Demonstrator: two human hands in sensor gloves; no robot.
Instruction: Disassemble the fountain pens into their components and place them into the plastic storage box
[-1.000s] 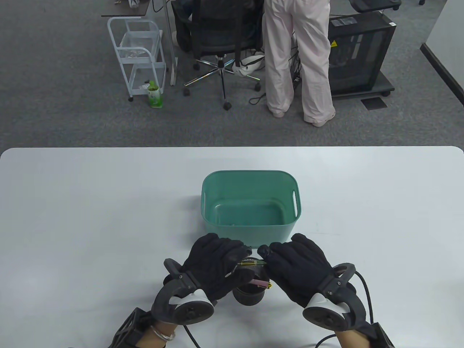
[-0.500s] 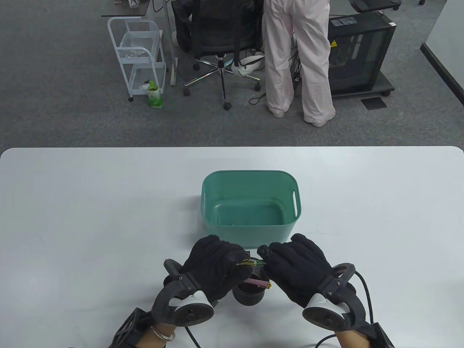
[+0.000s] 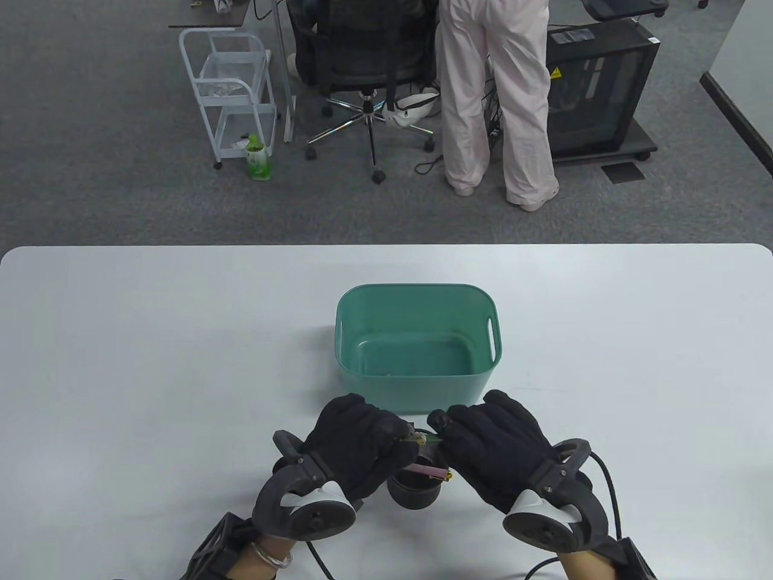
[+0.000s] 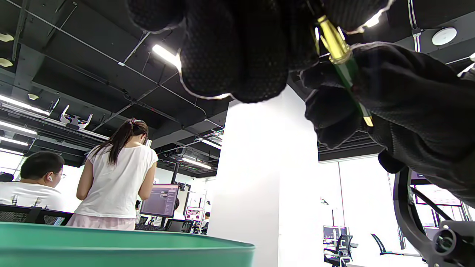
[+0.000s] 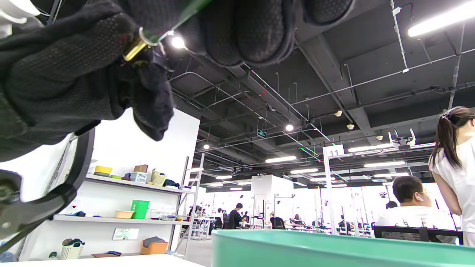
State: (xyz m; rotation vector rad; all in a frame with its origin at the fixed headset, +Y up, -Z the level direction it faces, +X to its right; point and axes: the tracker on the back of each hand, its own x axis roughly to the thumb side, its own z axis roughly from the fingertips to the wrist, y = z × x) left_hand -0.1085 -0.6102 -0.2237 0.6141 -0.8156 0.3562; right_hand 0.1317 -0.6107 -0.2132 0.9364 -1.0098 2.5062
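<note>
Mostly hidden: green pen (image 3: 423,440) between left hand (image 3: 356,444) and right hand (image 3: 492,444).

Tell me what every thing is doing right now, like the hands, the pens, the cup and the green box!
Left hand: grips the green pen's gold end.
Right hand: grips the pen's green end.
Green fountain pen: held off the table between both hands, not yet pulled apart.
Pink pen: lies across the cup's mouth, untouched.
Black cup: upright on the table, under the hands.
Green storage box: open; looks nearly empty.
</note>
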